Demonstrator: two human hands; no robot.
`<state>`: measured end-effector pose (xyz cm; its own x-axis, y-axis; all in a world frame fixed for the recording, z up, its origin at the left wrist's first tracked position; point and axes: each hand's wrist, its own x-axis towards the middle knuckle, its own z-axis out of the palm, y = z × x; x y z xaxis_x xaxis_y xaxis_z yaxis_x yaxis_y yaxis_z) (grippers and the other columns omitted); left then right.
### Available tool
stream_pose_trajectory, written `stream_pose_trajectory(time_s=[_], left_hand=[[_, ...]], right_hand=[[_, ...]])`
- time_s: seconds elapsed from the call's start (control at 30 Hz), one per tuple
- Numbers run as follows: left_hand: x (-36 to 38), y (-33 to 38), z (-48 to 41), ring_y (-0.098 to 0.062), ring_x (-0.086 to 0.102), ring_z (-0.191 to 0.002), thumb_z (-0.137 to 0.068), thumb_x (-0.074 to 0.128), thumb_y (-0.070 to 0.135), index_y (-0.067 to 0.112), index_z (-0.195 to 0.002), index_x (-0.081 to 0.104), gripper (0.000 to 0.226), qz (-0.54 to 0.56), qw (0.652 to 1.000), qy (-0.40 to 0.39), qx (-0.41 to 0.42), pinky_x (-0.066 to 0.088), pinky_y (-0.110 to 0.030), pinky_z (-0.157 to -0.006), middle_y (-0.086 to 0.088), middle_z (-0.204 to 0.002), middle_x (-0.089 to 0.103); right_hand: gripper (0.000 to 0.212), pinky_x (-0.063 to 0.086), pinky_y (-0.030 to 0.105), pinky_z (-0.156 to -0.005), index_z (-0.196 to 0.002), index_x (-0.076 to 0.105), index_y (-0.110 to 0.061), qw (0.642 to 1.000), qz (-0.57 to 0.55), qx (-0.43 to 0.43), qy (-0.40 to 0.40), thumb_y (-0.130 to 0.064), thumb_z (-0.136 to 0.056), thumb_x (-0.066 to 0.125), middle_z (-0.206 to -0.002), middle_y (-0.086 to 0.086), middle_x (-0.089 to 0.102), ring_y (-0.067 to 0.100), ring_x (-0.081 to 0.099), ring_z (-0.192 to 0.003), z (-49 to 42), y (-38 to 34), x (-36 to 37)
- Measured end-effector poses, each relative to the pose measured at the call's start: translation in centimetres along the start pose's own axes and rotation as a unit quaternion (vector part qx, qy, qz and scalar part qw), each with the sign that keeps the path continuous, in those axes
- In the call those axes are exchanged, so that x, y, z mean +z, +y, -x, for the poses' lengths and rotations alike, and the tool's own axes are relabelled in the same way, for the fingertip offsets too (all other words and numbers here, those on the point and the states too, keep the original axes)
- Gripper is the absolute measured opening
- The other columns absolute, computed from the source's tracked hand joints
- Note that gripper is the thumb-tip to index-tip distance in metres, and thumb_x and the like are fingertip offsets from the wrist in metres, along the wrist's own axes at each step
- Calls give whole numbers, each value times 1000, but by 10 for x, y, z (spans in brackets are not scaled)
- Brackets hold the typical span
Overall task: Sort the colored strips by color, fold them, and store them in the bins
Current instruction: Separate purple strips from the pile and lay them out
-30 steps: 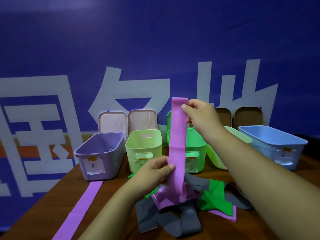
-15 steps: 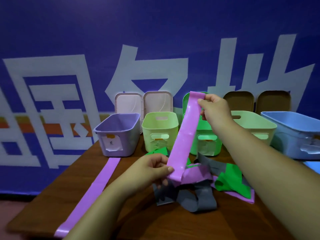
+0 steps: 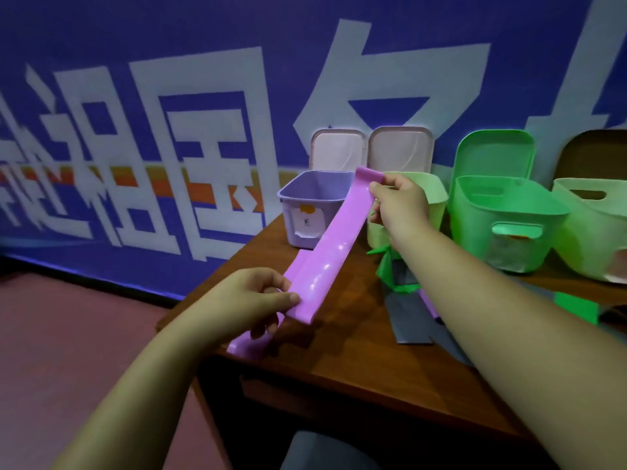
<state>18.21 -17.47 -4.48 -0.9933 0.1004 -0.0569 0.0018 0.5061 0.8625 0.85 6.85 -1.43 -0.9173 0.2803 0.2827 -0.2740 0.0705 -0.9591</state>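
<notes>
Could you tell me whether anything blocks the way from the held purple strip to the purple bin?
Nothing visible does. The purple strip, stretched between the left hand and right hand, already ends beside the purple bin, whose top is open.

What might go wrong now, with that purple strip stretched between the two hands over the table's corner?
1. The held purple strip is gripped only at its ends by the left hand and right hand; a slip could drop it off the table edge.
2. The second purple strip lies underneath at the table's edge, so it may get knocked to the floor.
3. The green strip and grey strip lie under the right forearm, which may drag them.
</notes>
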Motion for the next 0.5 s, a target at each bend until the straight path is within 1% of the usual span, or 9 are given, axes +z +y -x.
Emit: stream_pose_trajectory(time_s=[0.1,0.2,0.27,0.33,0.4,0.47,0.5], left_hand=[[-18,-15,12,-17,59,-52,-93,79,26,9,-99,71,20,-22,999,27,-34,44,-28,-49,-5,-63,70],[-30,-28,21,-16,61,-56,-91,81,28,12,-96,73,19,-31,997,31,-57,46,-29,-54,-5,-69,72],[-34,-35,25,-13,62,-58,-90,82,27,15,-98,73,17,-31,997,21,-61,46,-27,-55,-1,-69,71],[-37,-39,29,-8,61,-55,-91,81,24,15,-101,73,16,-24,998,12,-62,43,-20,-50,3,-66,69],[-37,-42,31,-7,61,-54,-91,81,22,14,-105,72,18,-18,997,8,-68,41,-16,-46,3,-65,70],[-38,-47,30,-8,67,-58,-90,82,21,14,-109,70,24,-18,997,6,-79,43,-15,-46,0,-69,74],[-38,-49,30,-10,70,-62,-90,83,20,14,-111,69,26,-22,996,4,-82,45,-15,-49,-2,-73,76]], right_hand=[[5,46,27,-43,-101,72,-16,1000,-5,9,-15,-13,-99,69,-61,4,58,14,48,-39,13,10,31],[10,47,29,-44,-91,70,-23,999,22,22,-35,-15,-98,70,-62,4,62,14,50,-38,24,24,58],[14,45,28,-45,-87,69,-25,998,36,36,-44,-16,-96,71,-65,2,64,13,53,-42,29,37,73],[11,45,30,-49,-87,71,-25,996,56,41,-48,-17,-94,73,-69,2,66,16,55,-50,33,49,85],[10,47,32,-54,-87,71,-26,994,89,47,-48,-19,-92,76,-76,3,70,18,59,-56,34,61,94],[13,54,37,-62,-83,69,-29,989,122,63,-49,-22,-90,78,-81,3,75,22,66,-64,34,73,99],[12,57,41,-67,-82,69,-30,987,136,70,-48,-25,-88,78,-84,4,77,26,69,-70,34,78,100]])
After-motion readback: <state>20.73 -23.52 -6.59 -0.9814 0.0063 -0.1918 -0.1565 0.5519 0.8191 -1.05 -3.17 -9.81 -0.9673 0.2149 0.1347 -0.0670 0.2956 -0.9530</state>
